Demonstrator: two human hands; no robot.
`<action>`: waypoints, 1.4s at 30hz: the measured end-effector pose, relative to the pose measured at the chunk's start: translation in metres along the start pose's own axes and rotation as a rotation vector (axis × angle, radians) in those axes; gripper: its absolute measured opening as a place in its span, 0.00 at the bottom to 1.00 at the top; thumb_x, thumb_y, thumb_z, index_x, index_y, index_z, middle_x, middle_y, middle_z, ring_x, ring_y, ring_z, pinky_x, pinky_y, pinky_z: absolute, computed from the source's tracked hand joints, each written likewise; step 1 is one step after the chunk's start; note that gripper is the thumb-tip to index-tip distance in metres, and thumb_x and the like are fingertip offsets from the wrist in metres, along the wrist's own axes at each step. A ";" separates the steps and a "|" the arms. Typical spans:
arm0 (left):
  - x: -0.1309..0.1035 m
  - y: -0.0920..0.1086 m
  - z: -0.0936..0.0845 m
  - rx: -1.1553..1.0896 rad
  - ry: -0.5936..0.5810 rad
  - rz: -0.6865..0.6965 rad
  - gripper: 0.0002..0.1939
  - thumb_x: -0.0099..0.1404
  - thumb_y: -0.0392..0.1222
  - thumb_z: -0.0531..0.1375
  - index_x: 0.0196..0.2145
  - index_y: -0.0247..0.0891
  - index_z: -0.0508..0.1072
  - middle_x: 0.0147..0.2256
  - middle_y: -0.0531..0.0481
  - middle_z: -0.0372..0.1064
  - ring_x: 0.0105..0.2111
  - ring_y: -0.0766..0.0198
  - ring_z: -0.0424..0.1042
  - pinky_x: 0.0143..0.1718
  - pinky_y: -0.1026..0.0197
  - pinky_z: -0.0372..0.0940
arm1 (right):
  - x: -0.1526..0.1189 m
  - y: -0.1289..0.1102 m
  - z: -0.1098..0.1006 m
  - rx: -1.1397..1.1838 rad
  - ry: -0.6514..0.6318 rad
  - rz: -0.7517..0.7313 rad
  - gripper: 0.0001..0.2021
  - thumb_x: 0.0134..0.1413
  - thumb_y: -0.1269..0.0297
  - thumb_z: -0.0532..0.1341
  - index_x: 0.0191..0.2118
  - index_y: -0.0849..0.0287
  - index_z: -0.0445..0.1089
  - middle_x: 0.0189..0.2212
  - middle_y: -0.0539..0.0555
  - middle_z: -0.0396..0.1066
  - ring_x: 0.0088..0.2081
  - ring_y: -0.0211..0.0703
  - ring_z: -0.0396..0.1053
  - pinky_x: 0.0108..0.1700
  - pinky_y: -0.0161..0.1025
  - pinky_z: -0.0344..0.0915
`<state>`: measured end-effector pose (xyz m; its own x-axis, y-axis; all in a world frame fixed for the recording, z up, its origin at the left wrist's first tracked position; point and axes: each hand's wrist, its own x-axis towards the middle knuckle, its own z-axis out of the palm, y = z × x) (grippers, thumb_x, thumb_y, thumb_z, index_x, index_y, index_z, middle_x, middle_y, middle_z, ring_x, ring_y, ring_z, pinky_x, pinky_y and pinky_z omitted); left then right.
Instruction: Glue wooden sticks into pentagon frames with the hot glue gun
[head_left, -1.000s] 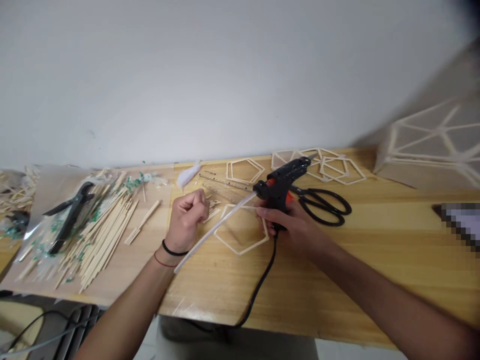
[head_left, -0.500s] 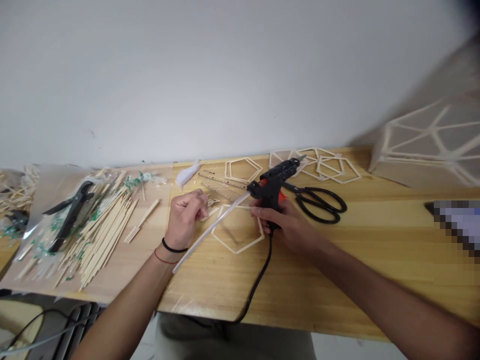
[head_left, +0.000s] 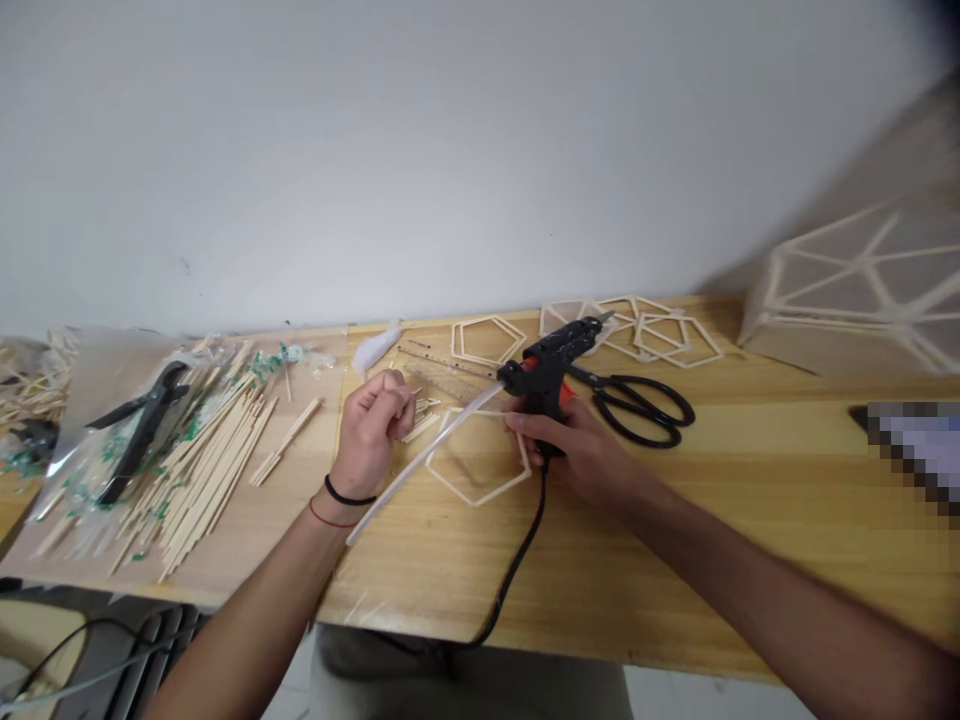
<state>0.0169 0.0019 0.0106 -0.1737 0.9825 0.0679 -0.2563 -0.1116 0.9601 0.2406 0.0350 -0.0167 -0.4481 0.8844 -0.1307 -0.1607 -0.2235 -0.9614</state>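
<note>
My right hand (head_left: 574, 440) is wrapped around the handle of a black hot glue gun (head_left: 566, 345), whose nozzle points up and to the right. A long clear glue stick (head_left: 427, 460) runs out of its back, down and left past my left wrist. My left hand (head_left: 375, 420) is closed with curled fingers; whatever may be in them is hidden. Below and between the hands a pentagon frame of thin wooden sticks (head_left: 478, 500) lies on the table, partly behind the glue stick. Several short stick pieces (head_left: 422, 425) lie just right of my left hand.
Black-handled scissors (head_left: 645, 405) lie right of the glue gun. Behind are more pentagon frames (head_left: 487, 340) and a clear ruler (head_left: 450, 375). Wooden sticks (head_left: 217, 480) and a black cutter (head_left: 146, 430) spread on the left. A covered stick structure (head_left: 862, 290) stands at right. The gun's cord (head_left: 517, 560) crosses the front edge.
The fingers of my left hand have shifted slightly upward and curled in more. My right hand and the glue gun have barely moved.
</note>
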 end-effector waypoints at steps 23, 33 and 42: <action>0.001 -0.006 -0.002 0.106 -0.003 -0.003 0.24 0.65 0.41 0.64 0.17 0.40 0.57 0.18 0.58 0.51 0.19 0.71 0.51 0.23 0.60 0.45 | 0.000 0.001 0.000 -0.021 -0.004 -0.003 0.11 0.57 0.57 0.70 0.32 0.57 0.71 0.17 0.46 0.66 0.19 0.36 0.62 0.25 0.37 0.56; 0.001 0.000 0.001 0.017 -0.017 -0.020 0.20 0.61 0.38 0.63 0.19 0.40 0.56 0.20 0.58 0.51 0.19 0.72 0.50 0.22 0.61 0.42 | -0.001 0.003 -0.002 -0.011 -0.016 -0.001 0.11 0.58 0.57 0.71 0.33 0.56 0.72 0.17 0.45 0.67 0.19 0.36 0.62 0.25 0.37 0.56; -0.001 -0.003 -0.003 0.102 -0.065 0.050 0.23 0.61 0.37 0.62 0.17 0.40 0.53 0.18 0.58 0.49 0.20 0.71 0.51 0.25 0.60 0.44 | -0.002 0.004 -0.003 -0.012 -0.016 -0.004 0.12 0.58 0.56 0.71 0.33 0.56 0.72 0.17 0.45 0.67 0.20 0.36 0.63 0.25 0.37 0.56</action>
<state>0.0146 0.0011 0.0065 -0.1213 0.9840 0.1307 -0.1502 -0.1483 0.9775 0.2434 0.0336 -0.0210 -0.4618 0.8785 -0.1225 -0.1521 -0.2145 -0.9648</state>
